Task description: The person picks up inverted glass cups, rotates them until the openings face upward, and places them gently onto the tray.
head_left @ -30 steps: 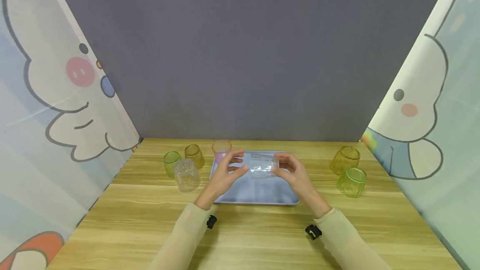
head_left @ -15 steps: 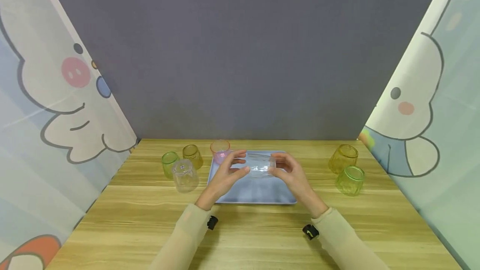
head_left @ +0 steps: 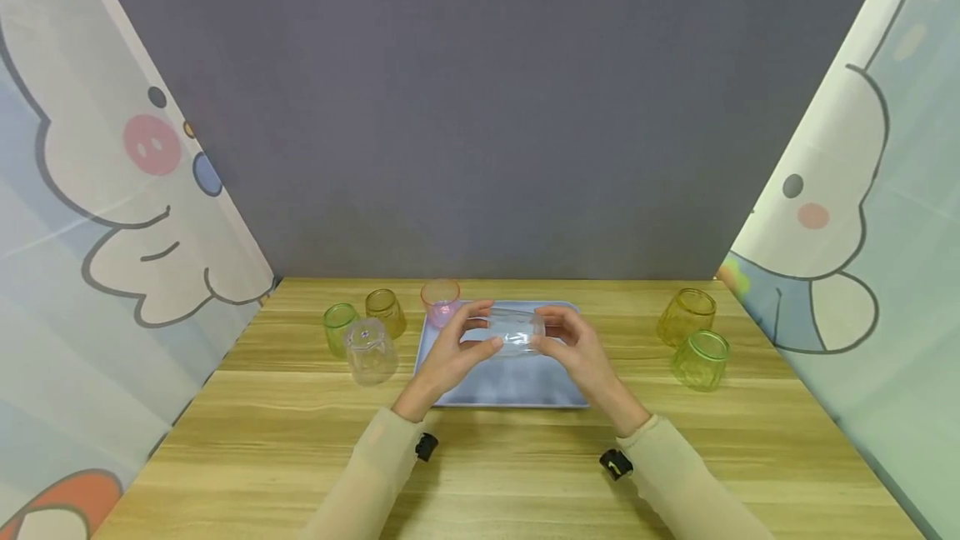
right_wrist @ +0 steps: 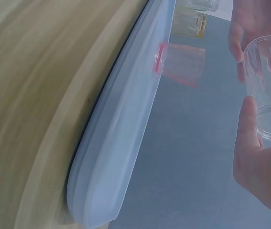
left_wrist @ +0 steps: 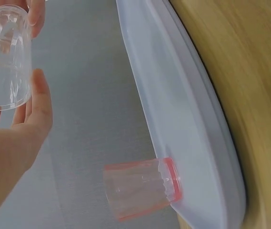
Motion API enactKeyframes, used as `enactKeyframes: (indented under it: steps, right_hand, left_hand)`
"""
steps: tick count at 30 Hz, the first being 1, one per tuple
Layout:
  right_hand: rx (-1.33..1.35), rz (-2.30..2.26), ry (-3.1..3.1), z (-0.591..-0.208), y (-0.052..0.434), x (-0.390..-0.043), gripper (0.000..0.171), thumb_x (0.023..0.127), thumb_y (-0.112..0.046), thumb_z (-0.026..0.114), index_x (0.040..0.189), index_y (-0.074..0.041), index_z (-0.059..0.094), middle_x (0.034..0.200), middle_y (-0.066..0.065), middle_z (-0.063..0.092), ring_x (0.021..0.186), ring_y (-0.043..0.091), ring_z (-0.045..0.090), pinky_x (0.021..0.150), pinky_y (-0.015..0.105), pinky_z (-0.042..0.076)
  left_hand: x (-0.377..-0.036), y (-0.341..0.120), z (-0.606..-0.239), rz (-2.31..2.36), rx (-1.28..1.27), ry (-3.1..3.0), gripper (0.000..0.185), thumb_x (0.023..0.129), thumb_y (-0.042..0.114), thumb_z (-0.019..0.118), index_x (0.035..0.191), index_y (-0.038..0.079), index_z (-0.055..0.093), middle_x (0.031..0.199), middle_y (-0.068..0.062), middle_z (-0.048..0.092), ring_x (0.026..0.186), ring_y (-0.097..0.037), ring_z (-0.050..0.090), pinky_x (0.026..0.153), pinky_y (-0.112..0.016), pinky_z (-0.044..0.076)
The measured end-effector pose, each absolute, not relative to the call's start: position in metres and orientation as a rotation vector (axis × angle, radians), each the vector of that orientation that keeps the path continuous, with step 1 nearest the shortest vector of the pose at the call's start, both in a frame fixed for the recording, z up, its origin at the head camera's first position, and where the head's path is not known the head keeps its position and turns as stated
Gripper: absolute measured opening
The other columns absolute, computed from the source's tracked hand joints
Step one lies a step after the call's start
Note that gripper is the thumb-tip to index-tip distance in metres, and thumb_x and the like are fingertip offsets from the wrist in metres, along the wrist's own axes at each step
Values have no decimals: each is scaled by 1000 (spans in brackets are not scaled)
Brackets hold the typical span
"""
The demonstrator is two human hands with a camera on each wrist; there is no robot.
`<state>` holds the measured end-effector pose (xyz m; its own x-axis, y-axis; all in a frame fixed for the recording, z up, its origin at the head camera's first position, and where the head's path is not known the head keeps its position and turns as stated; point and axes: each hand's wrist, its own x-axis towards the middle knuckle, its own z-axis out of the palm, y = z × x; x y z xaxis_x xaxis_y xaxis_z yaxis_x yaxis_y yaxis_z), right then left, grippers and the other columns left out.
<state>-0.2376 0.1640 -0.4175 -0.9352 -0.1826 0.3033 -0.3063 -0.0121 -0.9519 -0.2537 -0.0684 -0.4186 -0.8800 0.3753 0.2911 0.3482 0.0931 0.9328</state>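
Observation:
Both hands hold one clear plastic cup (head_left: 516,330) on its side, in the air over the blue tray (head_left: 525,386). My left hand (head_left: 483,325) pinches one end between thumb and fingers, and my right hand (head_left: 546,330) pinches the other. The left wrist view shows the clear cup (left_wrist: 4,57) against my left thumb (left_wrist: 40,95). The right wrist view shows the same cup (right_wrist: 268,86) above my right thumb (right_wrist: 249,129). A pink cup (head_left: 440,300) stands rim-down at the tray's far left corner, also visible from both wrists (left_wrist: 140,188) (right_wrist: 180,64).
Left of the tray stand a green cup (head_left: 339,327), an amber cup (head_left: 386,311) and an upturned clear cup (head_left: 370,350). On the right are an amber cup (head_left: 686,317) and a green cup (head_left: 701,359). Curtain walls close in the wooden table (head_left: 487,473) on three sides.
Both hands have closed in a little on the clear cup and shifted it slightly left over the tray. The other cups have not moved.

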Motion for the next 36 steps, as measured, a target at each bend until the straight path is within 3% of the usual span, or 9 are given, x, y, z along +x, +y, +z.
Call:
enactKeyframes:
  steps: [12, 17, 27, 36]
  right_hand:
    - [572, 2126, -2201, -416, 162, -237, 45, 92, -4, 69, 133, 8, 54, 128, 30, 53, 112, 27, 58, 88, 28, 55]
    - [630, 2028, -2230, -416, 165, -234, 42, 93, -4, 70, 132, 7, 56, 128, 26, 56, 114, 30, 58, 87, 27, 55]
    - [680, 2023, -2241, -418, 179, -231, 39, 96, -2, 67, 130, 10, 54, 122, 28, 59, 109, 26, 61, 88, 32, 58]
    - [576, 1898, -2364, -407, 199, -228, 39, 96, -9, 70, 131, 3, 57, 122, 18, 61, 110, 23, 61, 89, 30, 57]
  left_hand:
    - [-255, -74, -420, 1998, 767, 2295, 53, 94, 13, 72, 143, 6, 52, 137, -20, 52, 125, -35, 50, 96, -38, 52]
    - [-253, -75, -421, 2028, 774, 2278, 51, 93, 9, 72, 140, 3, 53, 132, -25, 52, 122, -38, 51, 93, -34, 54]
    - [-249, -84, -421, 2020, 752, 2314, 51, 94, 11, 71, 140, 2, 51, 130, -17, 53, 121, -32, 50, 93, -34, 53]
    - [-249, -90, -419, 2007, 767, 2381, 51, 94, 10, 71, 141, 4, 51, 135, -19, 52, 121, -33, 51, 97, -50, 50]
